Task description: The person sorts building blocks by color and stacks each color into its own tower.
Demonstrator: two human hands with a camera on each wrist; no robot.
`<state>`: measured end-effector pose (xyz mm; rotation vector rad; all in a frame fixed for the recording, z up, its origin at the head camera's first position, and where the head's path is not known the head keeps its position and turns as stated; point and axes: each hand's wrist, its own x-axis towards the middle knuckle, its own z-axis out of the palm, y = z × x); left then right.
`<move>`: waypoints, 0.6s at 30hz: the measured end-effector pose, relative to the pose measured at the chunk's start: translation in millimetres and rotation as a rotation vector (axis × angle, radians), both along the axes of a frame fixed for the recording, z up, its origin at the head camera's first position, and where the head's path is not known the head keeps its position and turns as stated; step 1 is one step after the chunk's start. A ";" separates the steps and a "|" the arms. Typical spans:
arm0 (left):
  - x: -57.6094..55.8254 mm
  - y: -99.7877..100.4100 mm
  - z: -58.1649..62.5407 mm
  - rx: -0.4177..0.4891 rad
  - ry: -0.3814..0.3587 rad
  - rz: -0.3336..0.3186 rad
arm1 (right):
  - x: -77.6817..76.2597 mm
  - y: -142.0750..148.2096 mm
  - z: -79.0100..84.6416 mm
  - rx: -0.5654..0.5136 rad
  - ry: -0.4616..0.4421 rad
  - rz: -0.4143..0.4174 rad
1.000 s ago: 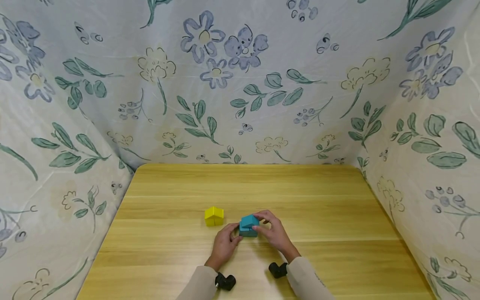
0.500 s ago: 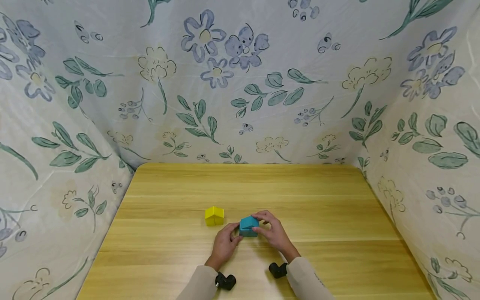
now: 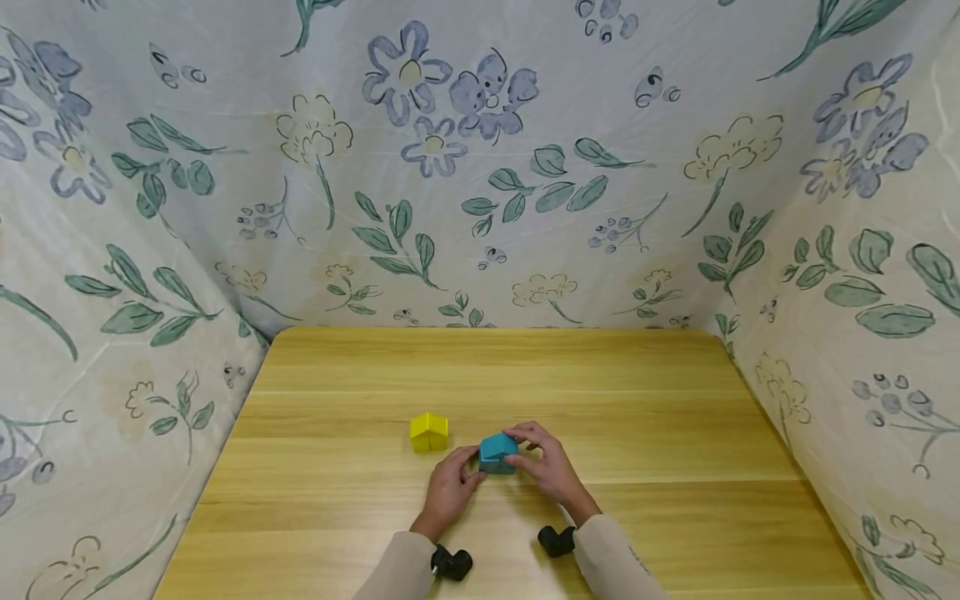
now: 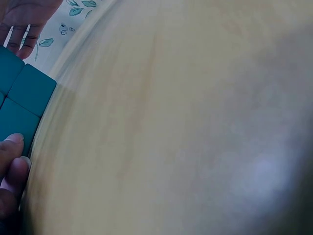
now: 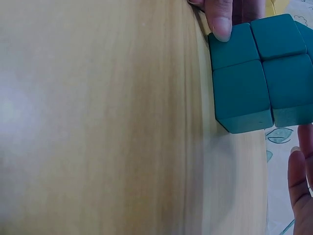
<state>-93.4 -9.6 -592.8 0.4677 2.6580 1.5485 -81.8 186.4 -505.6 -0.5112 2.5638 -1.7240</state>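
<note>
Between the two hands stands a small stack of teal cube blocks (image 5: 241, 92), several of them set edge to edge, with a slant-topped blue block (image 3: 498, 446) on top. My left hand (image 3: 448, 492) grips the stack's lower left side; its thumb (image 5: 222, 28) presses the near face of a cube. From the right, my right hand (image 3: 551, 467) pinches the top block, index finger at the far edge and thumb at the near edge. The left wrist view shows the cubes (image 4: 32, 90) at its left edge. Contact of the left fingers behind the stack is hidden.
A yellow house-shaped set of blocks (image 3: 428, 433) stands left of the stack, close beyond my left hand. Everything is on a wooden table (image 3: 637, 392), with flowered cloth (image 3: 480, 208) hanging behind it and at both sides.
The top blue block has shifted slightly left and down and lies closer on the cubes below. Both hands stay almost in place; the yellow blocks have not moved.
</note>
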 end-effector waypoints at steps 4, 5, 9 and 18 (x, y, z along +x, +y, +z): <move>-0.5 -0.2 -2.1 0.004 0.022 0.003 | -0.4 -0.1 -0.2 -0.010 -0.025 -0.006; -0.6 -0.1 -2.6 0.004 0.026 0.004 | -0.2 -0.2 0.0 -0.016 -0.034 -0.009; -1.1 0.1 -4.1 0.009 0.031 -0.001 | 1.9 1.6 -0.1 -0.048 -0.055 -0.026; 3.7 -0.5 -3.3 0.023 -0.019 -0.038 | 8.5 15.6 4.7 -0.065 -0.087 -0.162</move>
